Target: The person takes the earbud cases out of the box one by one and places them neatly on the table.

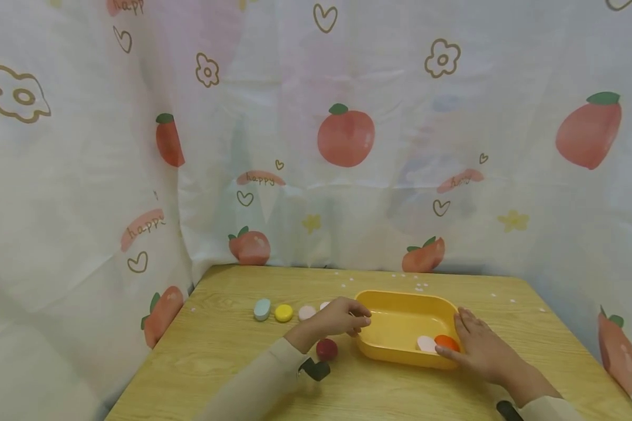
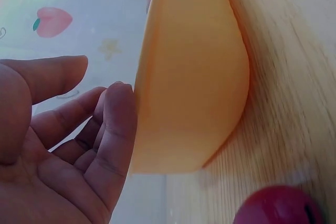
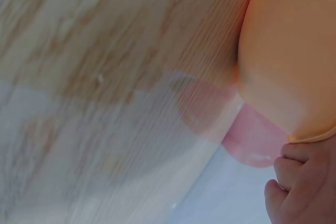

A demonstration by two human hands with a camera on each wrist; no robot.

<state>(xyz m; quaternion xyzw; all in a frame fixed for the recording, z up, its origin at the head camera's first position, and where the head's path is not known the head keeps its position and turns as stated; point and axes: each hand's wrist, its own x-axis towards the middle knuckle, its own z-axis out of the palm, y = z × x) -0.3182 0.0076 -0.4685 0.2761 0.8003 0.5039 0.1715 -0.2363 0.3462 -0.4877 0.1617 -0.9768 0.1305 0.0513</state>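
Observation:
A yellow plastic tray (image 1: 392, 328) with rounded corners stands on the table. Inside, by its front right corner, lie a pale pink disc (image 1: 426, 344) and an orange disc (image 1: 446, 342). My left hand (image 1: 339, 317) is at the tray's left rim, fingers loosely bent and thumb apart; the left wrist view shows nothing between them. Against the right rim rests my right hand (image 1: 483, 349), its fingers extended along the outside and its thumb at the front corner. A dark red round piece (image 1: 326, 349) lies on the table below my left wrist.
Left of the tray, a row holds a pale blue-green oval piece (image 1: 262, 310), a yellow round piece (image 1: 283, 313) and a pale pink piece (image 1: 306, 313). Another pale piece is partly hidden behind my left hand. A printed curtain (image 1: 295, 204) hangs behind the wooden table (image 1: 216, 345).

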